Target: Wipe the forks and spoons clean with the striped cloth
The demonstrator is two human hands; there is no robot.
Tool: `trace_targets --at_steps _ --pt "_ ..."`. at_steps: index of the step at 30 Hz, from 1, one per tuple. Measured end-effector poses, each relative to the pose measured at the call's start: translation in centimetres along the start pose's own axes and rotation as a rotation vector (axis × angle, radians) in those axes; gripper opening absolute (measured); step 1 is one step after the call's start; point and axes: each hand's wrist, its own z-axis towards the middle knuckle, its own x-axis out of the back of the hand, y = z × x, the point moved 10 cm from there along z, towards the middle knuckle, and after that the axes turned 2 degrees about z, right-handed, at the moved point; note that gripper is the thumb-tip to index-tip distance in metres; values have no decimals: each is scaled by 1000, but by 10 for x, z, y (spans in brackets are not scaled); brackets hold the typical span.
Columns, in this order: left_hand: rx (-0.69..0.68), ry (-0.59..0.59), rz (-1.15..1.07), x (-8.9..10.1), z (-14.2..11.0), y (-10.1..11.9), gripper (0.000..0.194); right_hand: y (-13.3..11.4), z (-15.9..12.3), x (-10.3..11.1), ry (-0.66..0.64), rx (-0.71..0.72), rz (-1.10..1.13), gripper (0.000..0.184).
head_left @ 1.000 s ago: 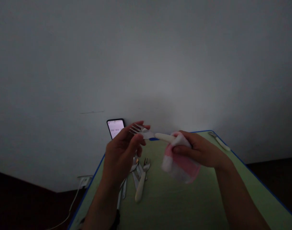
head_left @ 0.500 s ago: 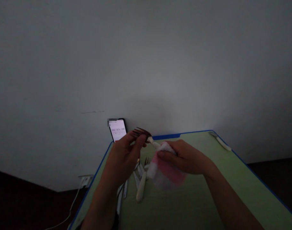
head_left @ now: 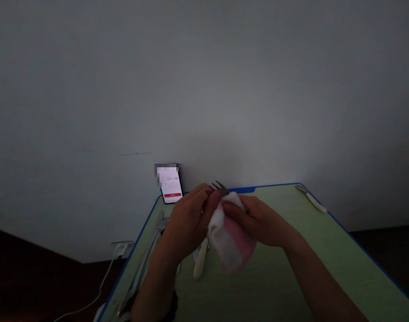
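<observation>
A fork point(head_left: 219, 188) is held up above the table between my two hands, its tines pointing up and to the left. My left hand point(head_left: 193, 219) pinches it by the head near the tines. Wrapped over the rest of the fork is a pink and white cloth point(head_left: 233, 243), which my right hand point(head_left: 260, 219) grips with the thumb on top; the handle is hidden under it. Below my left hand lies white-handled cutlery point(head_left: 200, 264), its upper end partly covered by the hand.
A phone point(head_left: 172, 183) showing a timer leans on the wall at the table's back left. More metal cutlery point(head_left: 146, 259) lies along the left edge. A white-handled fork point(head_left: 312, 199) rests at the far right corner of the blue-edged green table point(head_left: 278, 277). A cable hangs from a wall socket point(head_left: 121, 249).
My right hand has slid the cloth leftward along the fork, from the handle up to the head, meeting my left hand. My left hand has shifted slightly right.
</observation>
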Motion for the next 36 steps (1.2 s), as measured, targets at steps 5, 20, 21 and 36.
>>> trace_targets --at_steps 5,20,21,36 --pt "42 124 -19 14 0 -5 25 -5 -11 0 -196 19 35 28" --pt "295 93 -389 0 -3 -29 17 -4 -18 21 -122 -16 -121 30" --pt "324 65 -453 -5 -3 -30 18 -3 -16 20 -106 -17 -125 29" --pt "319 219 -840 9 -7 -53 19 22 -8 60 325 42 454 23"
